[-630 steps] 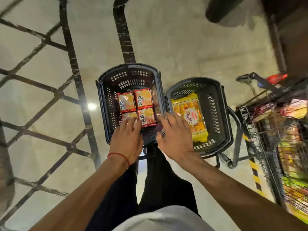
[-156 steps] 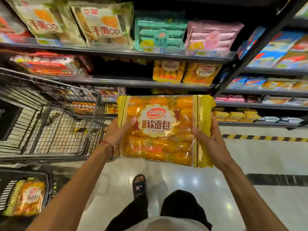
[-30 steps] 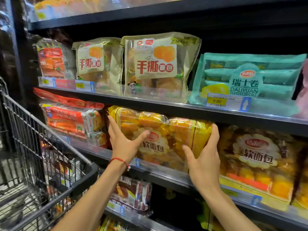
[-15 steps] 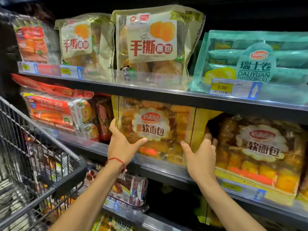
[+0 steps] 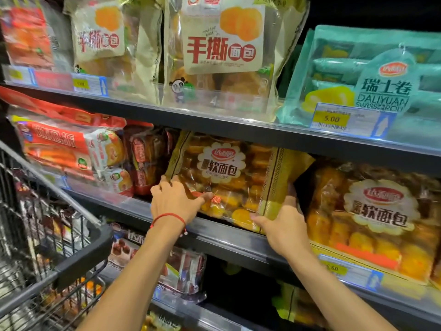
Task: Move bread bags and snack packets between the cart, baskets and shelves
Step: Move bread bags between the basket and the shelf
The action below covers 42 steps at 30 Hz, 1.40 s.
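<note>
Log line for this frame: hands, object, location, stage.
left hand: grips bread bag lower-left corner | right hand: holds its lower-right edge | bag: on middle shelf, left of matching bag | stage: placed, not yet released

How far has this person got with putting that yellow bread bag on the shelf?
Nearly done. The yellow bread bag already stands on the middle shelf, beside a matching bag. In hand: the left hand and right hand grip its lower corners. Left to do: probably settling it straight and letting go.
</note>
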Motion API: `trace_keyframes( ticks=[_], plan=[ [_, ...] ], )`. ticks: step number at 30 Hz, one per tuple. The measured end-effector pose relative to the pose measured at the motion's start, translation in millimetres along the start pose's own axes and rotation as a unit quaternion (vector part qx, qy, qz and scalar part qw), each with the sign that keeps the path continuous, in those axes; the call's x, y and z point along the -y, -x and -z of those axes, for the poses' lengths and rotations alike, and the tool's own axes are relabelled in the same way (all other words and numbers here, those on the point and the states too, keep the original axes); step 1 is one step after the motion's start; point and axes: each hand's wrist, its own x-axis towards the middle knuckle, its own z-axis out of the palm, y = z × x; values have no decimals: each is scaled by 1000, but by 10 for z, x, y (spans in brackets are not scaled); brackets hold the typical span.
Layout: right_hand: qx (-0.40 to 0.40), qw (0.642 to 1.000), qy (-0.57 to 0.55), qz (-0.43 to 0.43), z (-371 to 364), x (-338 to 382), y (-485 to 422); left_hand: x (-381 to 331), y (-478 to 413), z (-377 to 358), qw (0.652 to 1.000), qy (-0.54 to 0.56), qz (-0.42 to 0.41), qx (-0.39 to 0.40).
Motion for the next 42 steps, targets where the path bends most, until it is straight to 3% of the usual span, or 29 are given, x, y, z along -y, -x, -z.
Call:
trace_keyframes(
  ticks=[8,14,28,31,34,36,39,42],
  plan=[
    [45,999,18,-2,36,-52,-55,140,-159,122,997,17,2,72],
    [35,999,41,-7,-3,-30,-85,178,-175,105,996,-70,-15,49],
    [51,996,45,-64,-5,64,-167,265,-340,41,974,-168,-76,130],
    [48,997,43,-51,48,66,-98,297,-309,26,978,-161,-92,96],
    [30,999,27,-8,128,37,50,341,-142,14,990,-88,-112,21],
    [-10,998,15,64,180,-10,226,340,76,30,988,-41,-151,-5],
    [-74,967,59,236,216,-178,495,312,457,83,965,-16,-256,-56],
    [-99,930,133,327,248,-362,667,283,809,147,938,-42,-331,-95]
  ],
)
